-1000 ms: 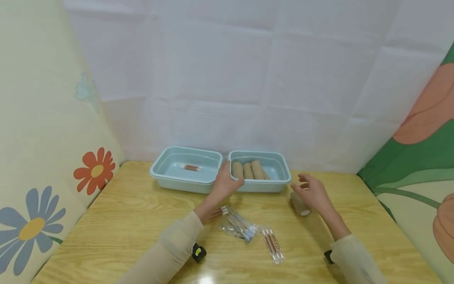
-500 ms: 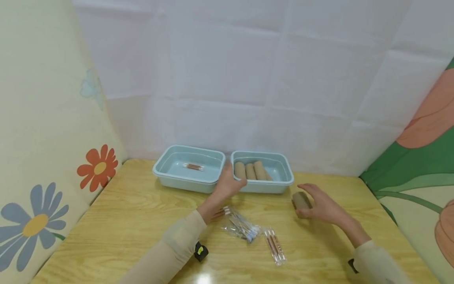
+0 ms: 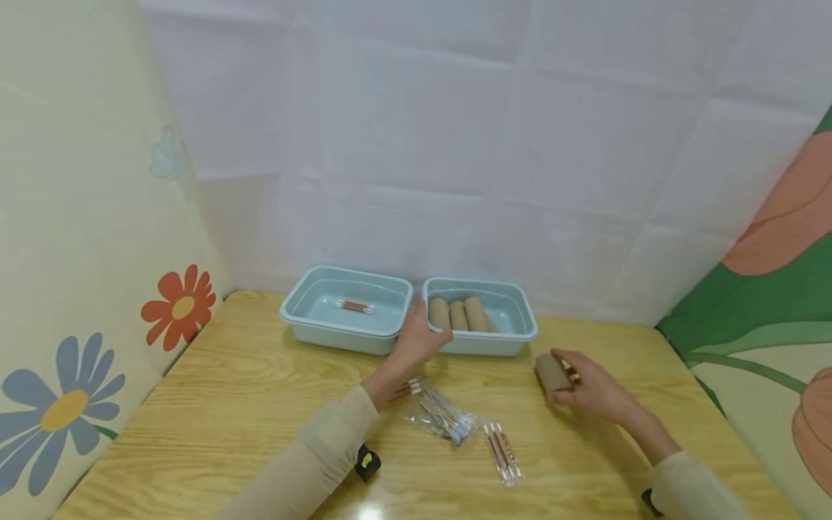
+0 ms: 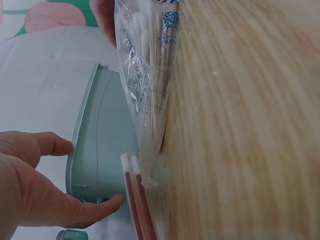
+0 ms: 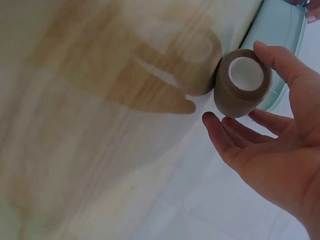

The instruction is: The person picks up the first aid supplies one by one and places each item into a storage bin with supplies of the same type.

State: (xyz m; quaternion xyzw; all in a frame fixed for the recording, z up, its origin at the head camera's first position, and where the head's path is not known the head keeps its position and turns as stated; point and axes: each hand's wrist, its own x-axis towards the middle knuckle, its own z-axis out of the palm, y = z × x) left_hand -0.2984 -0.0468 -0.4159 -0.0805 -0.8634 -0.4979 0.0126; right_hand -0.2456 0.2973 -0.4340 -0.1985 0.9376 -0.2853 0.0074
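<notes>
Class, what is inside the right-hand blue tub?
The right-hand blue tub holds three tan rolls and, beside them, part of another tan piece, mostly covered, its shape unclear. Whatever lies beneath them is hidden.

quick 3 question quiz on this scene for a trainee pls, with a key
1. True or false: the left bin holds brown sticks.

2. Fill in: the right grip is around a ____.

3. Choose: the bag lies (A) in the left bin, (B) on the table, (C) in the right grip.

Key: 1. True. 2. roll. 3. B.
</notes>
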